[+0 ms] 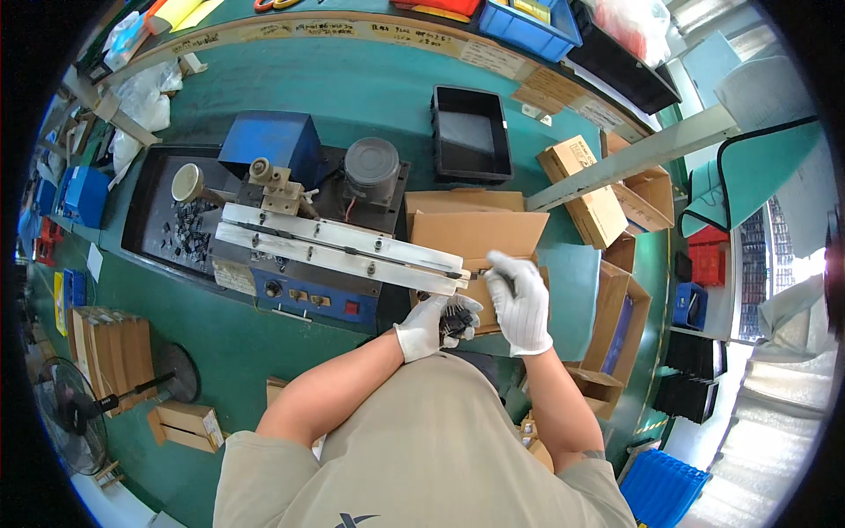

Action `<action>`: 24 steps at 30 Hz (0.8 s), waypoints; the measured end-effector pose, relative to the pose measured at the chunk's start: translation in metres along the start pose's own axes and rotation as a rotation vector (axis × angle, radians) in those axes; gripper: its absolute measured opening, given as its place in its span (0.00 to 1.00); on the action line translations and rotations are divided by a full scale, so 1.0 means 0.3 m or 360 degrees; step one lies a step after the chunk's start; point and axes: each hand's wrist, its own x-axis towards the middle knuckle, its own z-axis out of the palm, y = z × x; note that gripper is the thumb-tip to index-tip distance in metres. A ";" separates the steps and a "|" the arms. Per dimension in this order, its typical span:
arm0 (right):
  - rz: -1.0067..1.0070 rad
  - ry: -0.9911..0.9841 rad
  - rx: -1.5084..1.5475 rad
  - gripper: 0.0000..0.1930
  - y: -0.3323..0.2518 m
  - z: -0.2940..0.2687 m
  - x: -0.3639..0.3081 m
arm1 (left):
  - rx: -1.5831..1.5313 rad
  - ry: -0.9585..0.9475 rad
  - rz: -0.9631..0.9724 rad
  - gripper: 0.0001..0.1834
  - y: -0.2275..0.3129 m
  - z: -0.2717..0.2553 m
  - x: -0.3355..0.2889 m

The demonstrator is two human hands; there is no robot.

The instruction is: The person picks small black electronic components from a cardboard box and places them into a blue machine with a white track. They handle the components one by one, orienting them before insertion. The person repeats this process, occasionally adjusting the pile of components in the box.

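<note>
My white-gloved left hand (424,331) is closed around a cluster of small black parts with thin metal pins (455,322), below the rail's right end. My right hand (523,310), also gloved, has its fingers curled together just right of that end. A dark bit shows at its fingertips, too small and blurred to name. The long pale metal rail (334,245) slants down to the right from a bench machine with a blue control panel (321,297). An open cardboard box (480,231) stands behind my hands.
Loose black pieces (189,231) lie in a dark tray below a cream cup (187,183). A black bin (472,136) sits on the green bench. A pale post (634,158) slants across at the right, near cardboard boxes (585,189). A fan (75,405) stands lower left.
</note>
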 end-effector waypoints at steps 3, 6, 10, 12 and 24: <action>0.0024 -0.0510 -0.0267 0.16 0.023 0.001 -0.036 | 0.0067 -0.0005 0.0077 0.28 -0.019 -0.010 0.015; -0.0030 -0.0508 -0.0245 0.13 0.077 0.024 -0.094 | 0.0021 0.0025 0.0047 0.25 -0.013 0.008 0.014; 0.0062 -0.0434 -0.0240 0.13 0.081 0.038 -0.125 | 0.0100 -0.0040 0.0095 0.22 -0.004 0.014 -0.001; 0.0170 -0.0458 -0.0244 0.13 0.043 0.039 -0.129 | 0.0126 -0.0005 0.0114 0.21 -0.034 0.002 0.013; 0.0073 -0.0404 -0.0403 0.10 0.122 0.062 -0.164 | 0.0852 0.0237 0.0349 0.26 -0.039 0.022 0.019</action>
